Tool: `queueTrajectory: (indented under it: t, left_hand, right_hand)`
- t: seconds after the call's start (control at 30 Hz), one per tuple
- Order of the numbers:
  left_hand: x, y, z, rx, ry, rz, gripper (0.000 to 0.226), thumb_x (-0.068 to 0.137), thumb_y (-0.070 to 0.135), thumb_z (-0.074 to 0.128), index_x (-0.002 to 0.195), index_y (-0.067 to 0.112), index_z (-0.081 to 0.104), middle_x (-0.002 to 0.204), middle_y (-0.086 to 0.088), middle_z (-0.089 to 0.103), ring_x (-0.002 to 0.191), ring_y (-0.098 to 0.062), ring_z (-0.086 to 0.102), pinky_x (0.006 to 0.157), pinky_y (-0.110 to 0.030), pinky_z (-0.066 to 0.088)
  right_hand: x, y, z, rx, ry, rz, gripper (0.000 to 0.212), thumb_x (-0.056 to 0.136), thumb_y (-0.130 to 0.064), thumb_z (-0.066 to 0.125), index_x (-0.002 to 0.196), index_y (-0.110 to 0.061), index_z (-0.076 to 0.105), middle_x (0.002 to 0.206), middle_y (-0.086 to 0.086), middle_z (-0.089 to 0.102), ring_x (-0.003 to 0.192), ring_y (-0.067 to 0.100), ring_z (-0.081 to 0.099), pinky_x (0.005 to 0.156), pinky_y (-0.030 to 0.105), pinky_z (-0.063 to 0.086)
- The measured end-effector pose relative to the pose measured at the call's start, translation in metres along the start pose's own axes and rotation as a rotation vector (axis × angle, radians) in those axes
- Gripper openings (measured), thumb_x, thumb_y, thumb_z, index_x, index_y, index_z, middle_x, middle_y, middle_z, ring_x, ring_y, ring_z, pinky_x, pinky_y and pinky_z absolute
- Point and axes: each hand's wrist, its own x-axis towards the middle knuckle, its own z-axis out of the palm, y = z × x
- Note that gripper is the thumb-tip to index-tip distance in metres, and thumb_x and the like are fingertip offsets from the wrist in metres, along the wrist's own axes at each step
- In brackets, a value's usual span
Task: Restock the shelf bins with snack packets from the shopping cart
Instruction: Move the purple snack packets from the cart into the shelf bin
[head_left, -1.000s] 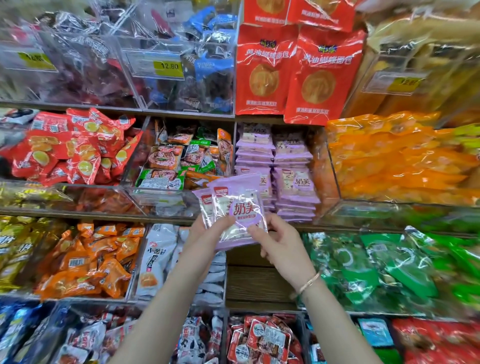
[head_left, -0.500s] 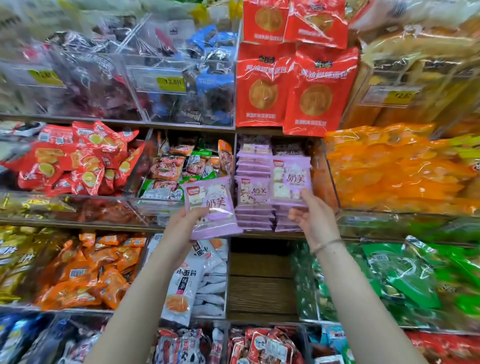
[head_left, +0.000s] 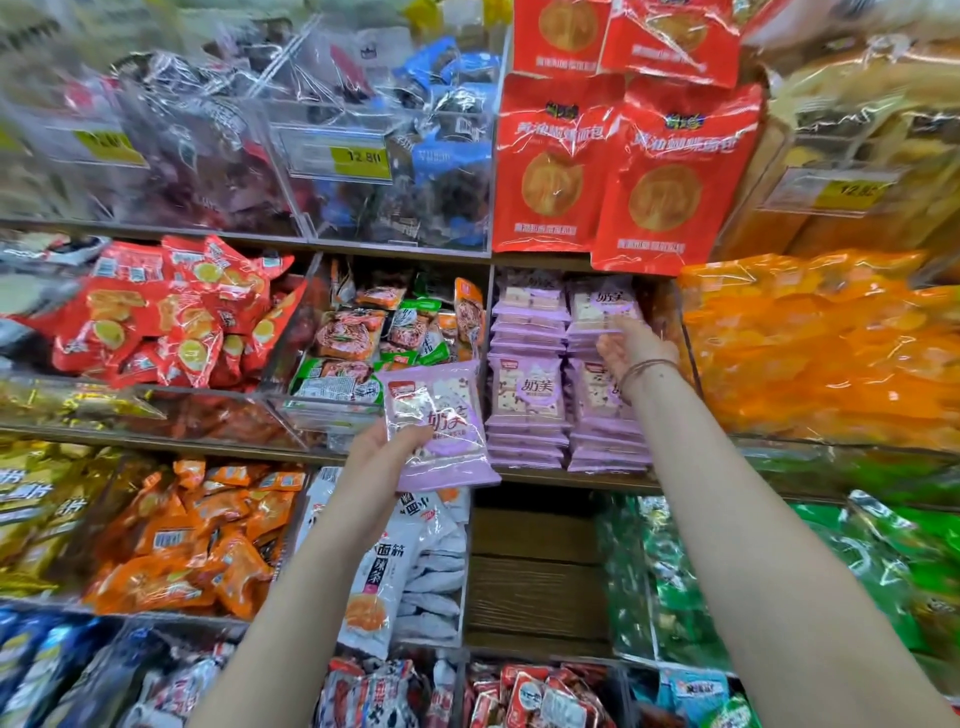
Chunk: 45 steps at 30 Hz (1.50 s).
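Observation:
My left hand (head_left: 387, 449) grips a small stack of purple snack packets (head_left: 439, 426) in front of the middle shelf, just left of the purple bin. That bin (head_left: 569, 374) holds two tall stacks of the same purple packets. My right hand (head_left: 631, 348) reaches up to the top of the right stack and holds one purple packet (head_left: 602, 304) there, fingers under its lower edge. The shopping cart is out of view.
Red packets (head_left: 156, 312) and mixed green-orange packets (head_left: 384, 332) fill the bins to the left. Orange bags (head_left: 815, 353) lie to the right, big red bags (head_left: 623, 171) hang above. One compartment below the purple bin shows bare brown board (head_left: 535, 571).
My right hand took one purple packet off the stack in my left hand and carried it up and right onto the right stack in the bin. My left hand stayed low with the others.

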Motion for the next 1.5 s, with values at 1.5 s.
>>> queueTrajectory:
  t: [1.5]
  left_hand:
    - [0.054,0.013,0.030,1.345,0.347,1.249,0.039,0.084,0.033,0.043,0.051,0.015,0.054,0.047,-0.002,0.049,0.042,-0.023,0.048,0.048,-0.021,0.019]
  right_hand:
    - [-0.026,0.024,0.022,-0.376,-0.383,0.042,0.018,0.096,-0.010,0.049,0.108,0.003,0.053,0.069,0.009,0.057,0.054,0.013,0.056,0.048,0.018,0.052]
